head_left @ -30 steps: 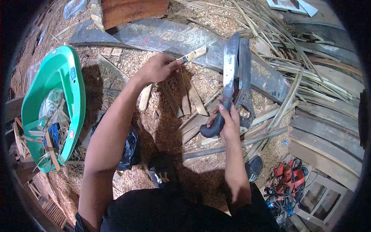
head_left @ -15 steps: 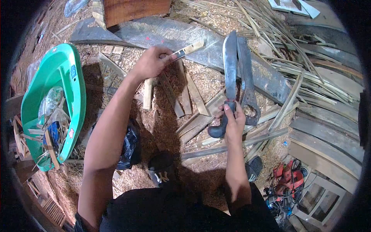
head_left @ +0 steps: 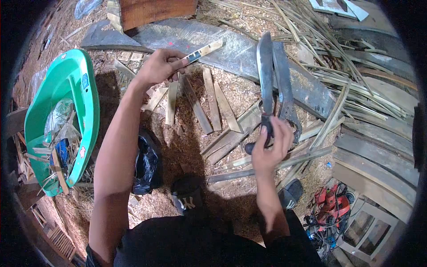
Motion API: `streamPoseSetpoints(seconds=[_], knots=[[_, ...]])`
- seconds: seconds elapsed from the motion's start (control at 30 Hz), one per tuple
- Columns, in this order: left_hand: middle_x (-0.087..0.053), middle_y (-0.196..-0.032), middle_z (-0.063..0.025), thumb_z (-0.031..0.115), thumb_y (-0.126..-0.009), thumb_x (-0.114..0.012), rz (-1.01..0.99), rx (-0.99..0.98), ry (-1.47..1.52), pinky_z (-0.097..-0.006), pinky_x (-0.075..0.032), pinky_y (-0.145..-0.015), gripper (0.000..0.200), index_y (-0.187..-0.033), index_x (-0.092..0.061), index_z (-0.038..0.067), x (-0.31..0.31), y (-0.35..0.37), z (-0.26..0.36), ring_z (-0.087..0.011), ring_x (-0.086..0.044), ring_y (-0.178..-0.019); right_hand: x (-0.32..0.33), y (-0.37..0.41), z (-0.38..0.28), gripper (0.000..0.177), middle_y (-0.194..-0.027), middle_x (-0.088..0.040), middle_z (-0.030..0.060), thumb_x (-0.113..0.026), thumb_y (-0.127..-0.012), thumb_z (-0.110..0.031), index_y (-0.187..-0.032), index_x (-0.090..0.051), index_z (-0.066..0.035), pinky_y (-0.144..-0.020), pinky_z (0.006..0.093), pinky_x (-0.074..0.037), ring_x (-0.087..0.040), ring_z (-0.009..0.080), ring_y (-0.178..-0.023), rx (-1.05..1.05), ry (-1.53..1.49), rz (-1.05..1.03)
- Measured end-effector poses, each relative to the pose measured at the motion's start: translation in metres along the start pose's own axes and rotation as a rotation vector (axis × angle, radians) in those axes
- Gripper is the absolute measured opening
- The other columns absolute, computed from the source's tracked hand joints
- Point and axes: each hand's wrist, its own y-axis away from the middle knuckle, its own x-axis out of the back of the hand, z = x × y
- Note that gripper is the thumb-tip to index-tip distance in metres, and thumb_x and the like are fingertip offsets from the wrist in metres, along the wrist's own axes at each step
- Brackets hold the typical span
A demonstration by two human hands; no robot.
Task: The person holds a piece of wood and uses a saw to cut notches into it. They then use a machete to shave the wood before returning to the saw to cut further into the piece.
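My left hand [head_left: 162, 66] is closed around one end of a flat, pale wooden strip [head_left: 212, 47] with a blue and black band near my fingers. The strip points up and to the right. My right hand [head_left: 272, 144] is over the dark handle of a machete [head_left: 265, 73], its fingers stretched out and apart, the thumb against the handle. Beside the machete, on its right, lies a handsaw [head_left: 283, 78] with a dark grip. Several short wooden slats [head_left: 211, 98] lie on the wood shavings below my left hand.
A long grey plank [head_left: 187, 38] crosses the floor ahead. At left stands a green plastic tub [head_left: 91, 111] with scraps in it. Long thin strips [head_left: 329, 66] are heaped at right, near stacked boards [head_left: 378, 147]. Red power tools [head_left: 333, 202] lie at lower right; a black bag [head_left: 147, 167] is by my left arm.
My left hand has moved left and slightly down with the strip. My right hand's fingers have loosened from the machete handle and straightened; the machete has shifted slightly.
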Motion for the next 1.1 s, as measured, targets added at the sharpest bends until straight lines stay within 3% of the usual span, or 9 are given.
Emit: streamPoseSetpoints(seconds=[0.03,0.1,0.17,0.23,0.53,0.77,0.93,1.03,1.1], knots=[[-0.070,-0.076,-0.0007,0.020,-0.099,-0.069,0.000,0.000,0.000,-0.0251,-0.046,-0.053,0.023,-0.113,-0.074,0.002,0.002,0.002,-0.001,-0.0072,-0.061,-0.060,-0.009,0.011,0.001,0.038,-0.118,-0.066,0.0171,-0.070,-0.086,0.000,-0.124,-0.069,-0.001,-0.098,0.0413,-0.047,-0.061,0.0272,-0.113,0.000,0.000,0.000],[-0.069,-0.077,-0.0003,0.021,-0.100,-0.068,0.003,0.015,0.029,-0.0253,-0.047,-0.053,0.024,-0.114,-0.073,0.001,0.004,0.004,-0.002,-0.0076,-0.061,-0.060,-0.029,0.032,-0.001,0.041,-0.126,-0.063,0.0148,-0.072,-0.085,-0.003,-0.125,-0.069,-0.004,-0.102,0.0458,-0.045,-0.057,0.0276,-0.122,-0.146,-0.562,-0.411],[-0.069,-0.077,-0.0005,0.022,-0.100,-0.068,0.008,0.018,0.062,-0.0256,-0.047,-0.053,0.025,-0.114,-0.073,0.001,0.004,0.002,-0.009,-0.0078,-0.062,-0.060,-0.050,0.023,-0.037,0.044,-0.129,-0.063,0.0112,-0.075,-0.083,-0.006,-0.127,-0.068,-0.006,-0.106,0.0492,-0.042,-0.056,0.0296,-0.123,0.029,-0.354,-0.523],[-0.069,-0.077,-0.0006,0.023,-0.101,-0.068,0.018,0.027,0.092,-0.0258,-0.047,-0.053,0.027,-0.115,-0.072,0.001,0.006,0.003,-0.009,-0.0081,-0.062,-0.060,-0.060,0.008,-0.062,0.035,-0.137,-0.062,0.0093,-0.076,-0.086,-0.012,-0.120,-0.071,-0.005,-0.119,0.0479,-0.033,-0.047,0.0297,-0.140,0.193,-0.323,-0.600],[-0.069,-0.075,-0.0018,0.026,-0.100,-0.069,0.061,0.020,0.016,-0.0262,-0.049,-0.054,0.030,-0.113,-0.073,-0.001,0.007,0.010,-0.008,-0.0088,-0.065,-0.062,-0.115,0.029,-0.060,0.030,-0.143,-0.061,0.0098,-0.054,-0.094,-0.012,-0.118,-0.071,-0.008,-0.125,0.0493,-0.026,-0.041,0.0274,-0.147,0.436,-0.219,-0.665],[-0.068,-0.074,-0.0017,0.027,-0.100,-0.070,0.099,0.050,-0.014,-0.0263,-0.048,-0.055,0.030,-0.113,-0.075,0.000,0.005,0.006,-0.010,-0.0081,-0.064,-0.061,-0.075,0.027,-0.025,0.028,-0.135,-0.067,0.0106,-0.065,-0.089,-0.005,-0.115,-0.072,-0.008,-0.118,0.0466,-0.039,-0.052,0.0274,-0.139,0.376,-0.326,-0.582],[-0.069,-0.074,-0.0018,0.029,-0.100,-0.070,0.084,0.061,0.037,-0.0278,-0.048,-0.055,0.030,-0.113,-0.075,0.003,0.002,0.005,-0.008,-0.0076,-0.063,-0.060,-0.029,0.009,0.014,0.030,-0.126,-0.067,0.0182,-0.076,-0.087,-0.005,-0.117,-0.072,-0.006,-0.102,0.0419,-0.052,-0.062,0.0296,-0.123,0.251,-0.255,-0.226],[-0.070,-0.074,-0.0014,0.031,-0.099,-0.070,0.104,0.069,-0.037,-0.0287,-0.047,-0.054,0.030,-0.110,-0.077,0.004,-0.001,0.003,0.000,-0.0076,-0.061,-0.058,-0.009,0.009,0.022,0.035,-0.123,-0.063,0.0210,-0.072,-0.091,-0.005,-0.126,-0.068,-0.003,-0.094,0.0428,-0.052,-0.063,0.0339,-0.111,-0.092,-0.093,-0.133],[-0.068,-0.071,-0.0011,0.030,-0.100,-0.070,0.095,0.098,-0.091,-0.0249,-0.045,-0.053,0.030,-0.100,-0.077,0.001,-0.002,0.002,0.007,-0.0065,-0.060,-0.059,-0.006,0.013,0.022,0.047,-0.124,-0.058,0.0232,-0.072,-0.093,-0.011,-0.137,-0.059,0.001,-0.091,0.0440,-0.051,-0.062,0.0364,-0.106,-0.376,-0.107,-0.276]])
